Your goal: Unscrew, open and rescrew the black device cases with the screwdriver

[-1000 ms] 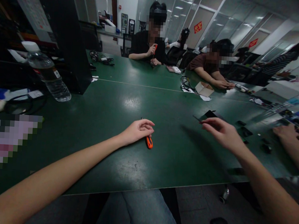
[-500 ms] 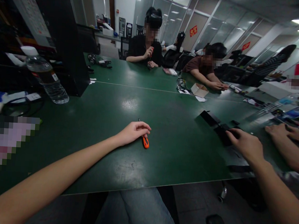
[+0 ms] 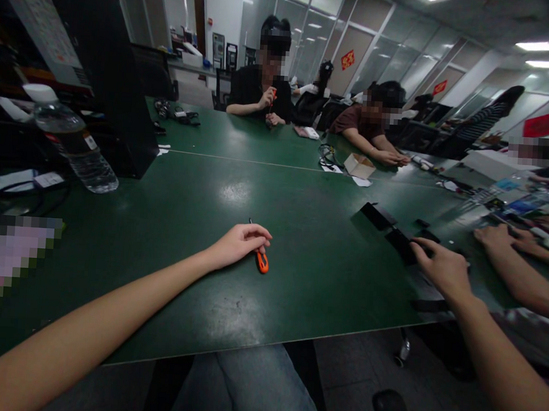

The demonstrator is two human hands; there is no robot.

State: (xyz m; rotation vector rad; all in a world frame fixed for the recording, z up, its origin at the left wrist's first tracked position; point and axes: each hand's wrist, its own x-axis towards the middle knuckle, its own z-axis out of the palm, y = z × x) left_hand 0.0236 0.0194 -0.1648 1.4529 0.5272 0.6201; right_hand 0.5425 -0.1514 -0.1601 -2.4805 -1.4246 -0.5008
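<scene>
My left hand (image 3: 238, 245) lies on the green table (image 3: 299, 250), fingers bent over an orange-handled screwdriver (image 3: 262, 262). The handle sticks out below the fingers and the shaft tip shows just above the hand; the middle is covered. Over at the right, my right hand (image 3: 440, 268) pinches the near end of a dark, flat, folded piece (image 3: 398, 244) between thumb and fingers. Its other black section (image 3: 377, 215) reaches away to the left, low over the tabletop. I cannot make out exactly what kind of thing it is.
A water bottle (image 3: 76, 140) stands at left beside a tall black case (image 3: 110, 77). Another person's forearm (image 3: 515, 263) rests close to my right hand. Across the table are two people, a small open box (image 3: 359, 166) and cables (image 3: 328, 156).
The whole view has shifted slightly to the left. Both hands keep nearly the same pose, the left over the screwdriver and the right at the dark folded piece.
</scene>
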